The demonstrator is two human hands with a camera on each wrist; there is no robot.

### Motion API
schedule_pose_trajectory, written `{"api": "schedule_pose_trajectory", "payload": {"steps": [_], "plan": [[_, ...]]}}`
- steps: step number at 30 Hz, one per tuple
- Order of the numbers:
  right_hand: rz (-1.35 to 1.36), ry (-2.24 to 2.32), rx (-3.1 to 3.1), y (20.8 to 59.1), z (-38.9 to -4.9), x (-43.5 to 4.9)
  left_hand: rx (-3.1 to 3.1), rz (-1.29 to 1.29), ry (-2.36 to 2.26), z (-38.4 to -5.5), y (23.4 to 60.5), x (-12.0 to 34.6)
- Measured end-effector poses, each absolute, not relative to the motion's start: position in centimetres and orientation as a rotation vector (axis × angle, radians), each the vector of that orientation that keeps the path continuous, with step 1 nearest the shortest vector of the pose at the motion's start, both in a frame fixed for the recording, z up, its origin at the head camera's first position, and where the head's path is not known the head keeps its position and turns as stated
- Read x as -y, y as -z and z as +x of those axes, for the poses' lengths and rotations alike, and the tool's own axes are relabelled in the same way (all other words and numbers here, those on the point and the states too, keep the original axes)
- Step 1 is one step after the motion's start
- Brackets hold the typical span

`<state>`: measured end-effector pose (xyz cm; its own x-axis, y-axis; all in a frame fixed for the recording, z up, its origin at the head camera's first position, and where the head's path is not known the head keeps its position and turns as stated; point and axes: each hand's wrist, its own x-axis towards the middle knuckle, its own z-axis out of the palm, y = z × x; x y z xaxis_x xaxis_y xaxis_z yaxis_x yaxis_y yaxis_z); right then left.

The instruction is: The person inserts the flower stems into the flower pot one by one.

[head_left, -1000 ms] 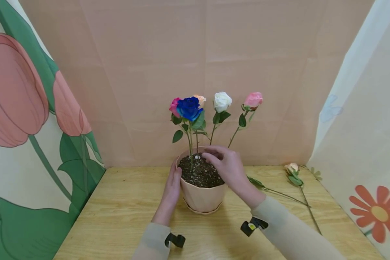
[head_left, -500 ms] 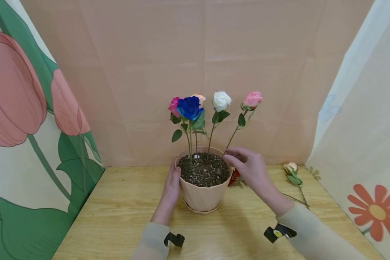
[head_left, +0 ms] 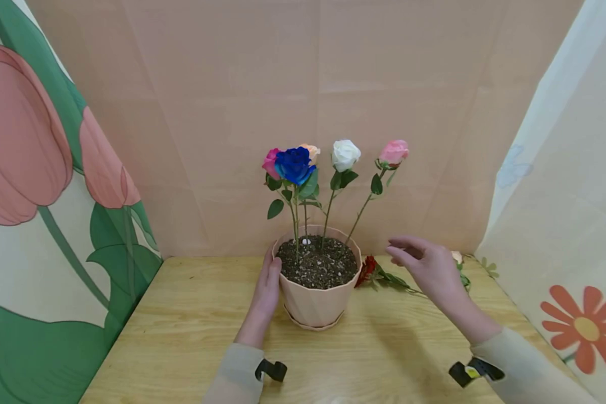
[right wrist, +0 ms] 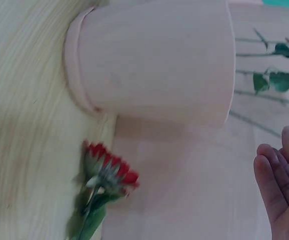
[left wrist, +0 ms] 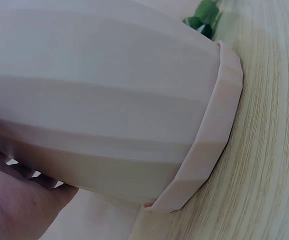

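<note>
- Head feed: I have the flower pot (head_left: 314, 306) near the middle of the bench (head_left: 182, 342), upright on its saucer (head_left: 314, 325).
- Left hand (head_left: 266, 285): grip apart, laid against the pot's left side. Thumb near the rim; my left wrist feed shows the fingers along the outer wall, tips hidden.
- Right hand (head_left: 432, 272): grip empty, fingers loosely bent, thumb and fingertips slightly apart. I read it as raised above the bench, right of the pot and clear of it.
- Five roses stand in the soil (head_left: 320, 272). Blue rose (head_left: 295, 165) at front left, overlapping the magenta rose (head_left: 270, 163) and the peach rose (head_left: 312, 152) in my view.
- White rose (head_left: 345, 155) stands right of these; pink rose (head_left: 394, 152) leans right, its stem entering near the right rim.
- Red flower (right wrist: 112, 167) lies on the bench near the pot's right side. Head feed puts part of its stem behind my right hand.
- Pale rose (head_left: 457, 257) lies farther right, mostly hidden by the same hand.
- Backdrop (head_left: 232, 84): plain pink cloth, creased.
</note>
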<state>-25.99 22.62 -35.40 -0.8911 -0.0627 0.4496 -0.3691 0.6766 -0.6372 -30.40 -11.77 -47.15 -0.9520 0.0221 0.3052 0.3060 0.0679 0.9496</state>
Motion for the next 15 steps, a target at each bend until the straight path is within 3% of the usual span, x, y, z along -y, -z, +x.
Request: {"api": "schedule_pose_trajectory", "payload": {"steps": [15], "plan": [[0.358, -0.901, 2.604, 38.5, -26.4, -29.9, 2.125, -0.345, 1.962, -30.5, 47.3, 11.8]]}}
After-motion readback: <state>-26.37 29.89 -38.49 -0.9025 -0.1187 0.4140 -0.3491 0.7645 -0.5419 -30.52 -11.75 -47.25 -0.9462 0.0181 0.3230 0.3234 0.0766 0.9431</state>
